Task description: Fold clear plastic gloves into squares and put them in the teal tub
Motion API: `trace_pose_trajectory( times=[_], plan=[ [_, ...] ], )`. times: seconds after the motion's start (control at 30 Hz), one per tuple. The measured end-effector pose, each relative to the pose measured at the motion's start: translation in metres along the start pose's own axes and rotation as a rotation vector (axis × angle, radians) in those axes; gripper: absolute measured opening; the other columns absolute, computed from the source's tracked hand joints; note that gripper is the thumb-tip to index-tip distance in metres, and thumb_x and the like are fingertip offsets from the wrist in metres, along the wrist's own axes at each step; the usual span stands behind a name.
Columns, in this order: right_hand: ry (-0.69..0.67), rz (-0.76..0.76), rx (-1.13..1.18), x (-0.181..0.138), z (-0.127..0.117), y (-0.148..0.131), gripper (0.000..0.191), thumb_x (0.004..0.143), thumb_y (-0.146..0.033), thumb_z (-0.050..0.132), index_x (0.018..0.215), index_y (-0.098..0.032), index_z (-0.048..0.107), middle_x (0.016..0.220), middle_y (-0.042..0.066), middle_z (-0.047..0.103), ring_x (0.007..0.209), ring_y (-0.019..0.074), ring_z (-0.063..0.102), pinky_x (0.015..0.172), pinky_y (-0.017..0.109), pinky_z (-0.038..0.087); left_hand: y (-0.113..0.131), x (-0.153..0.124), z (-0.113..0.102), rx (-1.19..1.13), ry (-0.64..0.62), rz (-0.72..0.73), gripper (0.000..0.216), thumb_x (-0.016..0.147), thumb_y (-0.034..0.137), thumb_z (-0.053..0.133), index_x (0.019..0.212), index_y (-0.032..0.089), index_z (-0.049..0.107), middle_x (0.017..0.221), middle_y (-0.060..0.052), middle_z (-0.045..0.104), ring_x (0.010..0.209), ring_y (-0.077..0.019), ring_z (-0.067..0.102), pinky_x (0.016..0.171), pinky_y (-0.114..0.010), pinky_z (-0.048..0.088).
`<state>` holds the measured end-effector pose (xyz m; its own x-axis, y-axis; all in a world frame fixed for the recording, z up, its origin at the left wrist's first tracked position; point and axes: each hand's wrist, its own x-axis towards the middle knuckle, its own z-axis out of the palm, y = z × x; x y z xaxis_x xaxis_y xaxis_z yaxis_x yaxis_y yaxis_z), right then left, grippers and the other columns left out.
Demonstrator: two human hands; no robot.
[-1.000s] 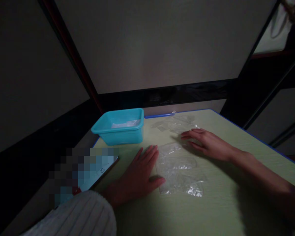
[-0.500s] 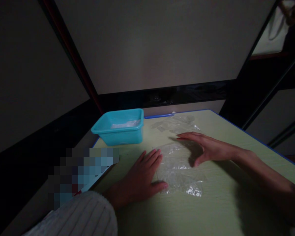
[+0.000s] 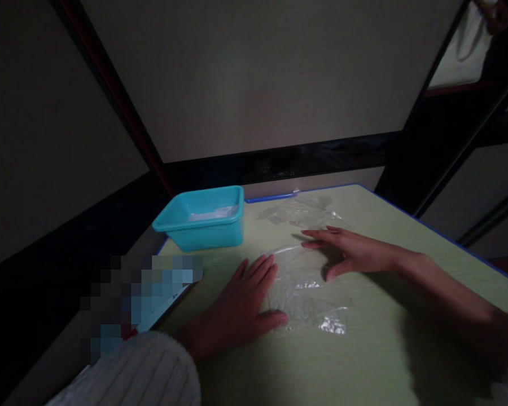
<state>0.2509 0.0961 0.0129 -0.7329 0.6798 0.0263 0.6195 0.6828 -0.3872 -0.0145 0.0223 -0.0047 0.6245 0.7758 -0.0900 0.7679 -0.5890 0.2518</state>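
Note:
A clear plastic bag (image 3: 307, 299) lies spread on the pale table (image 3: 376, 344), with creases and shiny wrinkles along its lower right. My left hand (image 3: 248, 304) rests flat at the bag's left edge, fingers stretched out and thumb apart. Over the bag's upper right side, my right hand (image 3: 347, 251) is held with its thumb and fingers spread and nothing between them. Farther back lies more crumpled clear plastic (image 3: 302, 211), just beyond the right fingertips.
A turquoise basket (image 3: 205, 239) with white sheets (image 3: 214, 213) inside stands at the table's back left. Left of my left forearm is a partly blurred-out light blue object (image 3: 163, 310). Behind the table rises a panelled surface (image 3: 258, 84); a blue edge (image 3: 449, 239) borders the tabletop.
My right hand has shifted slightly left over the bag, fingers still spread. My left hand stays in place on the bag's edge. The whole view has moved a little.

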Motion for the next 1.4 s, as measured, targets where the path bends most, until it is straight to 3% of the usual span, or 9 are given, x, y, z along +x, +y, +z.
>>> trace_pose_trajectory(
  times=[0.17,0.4,0.63,0.7,0.8,0.87,0.97,1.13,1.4],
  plan=[
    [0.020,0.053,0.008,-0.008,-0.011,0.007,0.087,0.069,-0.051,0.067,0.140,-0.019,0.028,0.124,0.010,0.058,0.116,0.0320,0.049,0.097,0.051,0.036,0.001,0.000,0.000,0.009,-0.017,-0.006,0.077,0.080,0.046,0.052,0.140,0.008,0.022,0.149,-0.015,0.015,0.138,-0.0264,0.010,0.110,-0.051,0.012],
    [-0.003,-0.015,0.037,-0.004,-0.003,-0.008,0.087,0.067,-0.053,0.068,0.137,-0.016,0.034,0.141,0.015,0.039,0.127,0.0302,0.038,0.103,0.047,0.032,0.004,0.000,-0.002,0.002,-0.002,-0.019,0.075,0.080,0.045,0.053,0.139,0.008,0.025,0.148,-0.017,0.018,0.138,-0.0276,0.012,0.109,-0.051,0.013],
    [0.005,-0.033,0.047,-0.002,0.001,-0.011,0.086,0.066,-0.051,0.069,0.136,-0.014,0.035,0.137,0.017,0.042,0.125,0.0303,0.040,0.102,0.047,0.033,-0.002,0.000,0.005,-0.013,0.049,-0.001,0.078,0.080,0.046,0.052,0.141,0.010,0.020,0.149,-0.016,0.016,0.138,-0.0273,0.011,0.109,-0.051,0.014],
    [0.036,-0.083,0.049,-0.002,-0.001,-0.017,0.076,0.069,-0.048,0.069,0.131,-0.013,0.043,0.132,0.016,0.047,0.121,0.0287,0.044,0.099,0.045,0.036,-0.003,-0.001,0.006,-0.031,0.072,0.007,0.079,0.079,0.045,0.055,0.141,0.010,0.020,0.149,-0.017,0.014,0.138,-0.0281,0.009,0.109,-0.051,0.014],
    [0.026,-0.203,0.074,-0.003,-0.003,-0.036,0.035,0.078,-0.037,0.063,0.104,-0.014,0.061,0.109,0.011,0.060,0.103,0.0218,0.055,0.089,0.036,0.044,-0.005,-0.002,0.007,-0.092,0.214,0.063,0.068,0.079,0.039,0.055,0.136,0.008,0.032,0.146,-0.020,0.023,0.136,-0.0305,0.017,0.107,-0.050,0.021],
    [0.003,-0.267,0.100,-0.004,-0.003,-0.050,0.014,0.083,-0.026,0.057,0.087,-0.015,0.065,0.094,0.007,0.061,0.089,0.0169,0.058,0.078,0.029,0.047,-0.005,-0.002,0.006,-0.182,0.339,0.136,0.044,0.083,0.031,0.050,0.122,0.010,0.048,0.134,-0.019,0.044,0.125,-0.0273,0.038,0.101,-0.045,0.033],
    [-0.047,-0.342,0.077,-0.005,0.001,-0.068,0.014,0.084,-0.018,0.053,0.075,-0.017,0.064,0.079,0.004,0.059,0.078,0.0147,0.057,0.070,0.027,0.045,-0.004,-0.003,0.002,-0.326,0.385,0.273,0.018,0.085,0.021,0.045,0.089,0.015,0.062,0.096,-0.010,0.063,0.092,-0.0178,0.058,0.082,-0.031,0.047],
    [-0.083,-0.404,-0.079,-0.006,0.008,-0.077,0.011,0.080,-0.017,0.057,0.071,-0.018,0.062,0.075,0.002,0.058,0.075,0.0155,0.055,0.070,0.028,0.043,-0.004,-0.003,-0.002,-0.263,0.247,0.437,0.012,0.080,0.017,0.051,0.073,0.015,0.060,0.079,-0.004,0.060,0.072,-0.0130,0.055,0.067,-0.023,0.045],
    [-0.100,-0.400,-0.228,-0.006,0.017,-0.081,0.009,0.075,-0.012,0.056,0.071,-0.018,0.060,0.074,0.002,0.060,0.073,0.0162,0.055,0.075,0.031,0.043,-0.004,-0.006,-0.001,0.043,0.264,0.512,0.011,0.077,0.027,0.056,0.076,0.016,0.056,0.082,-0.004,0.060,0.073,-0.0149,0.051,0.066,-0.026,0.042]
  ],
)
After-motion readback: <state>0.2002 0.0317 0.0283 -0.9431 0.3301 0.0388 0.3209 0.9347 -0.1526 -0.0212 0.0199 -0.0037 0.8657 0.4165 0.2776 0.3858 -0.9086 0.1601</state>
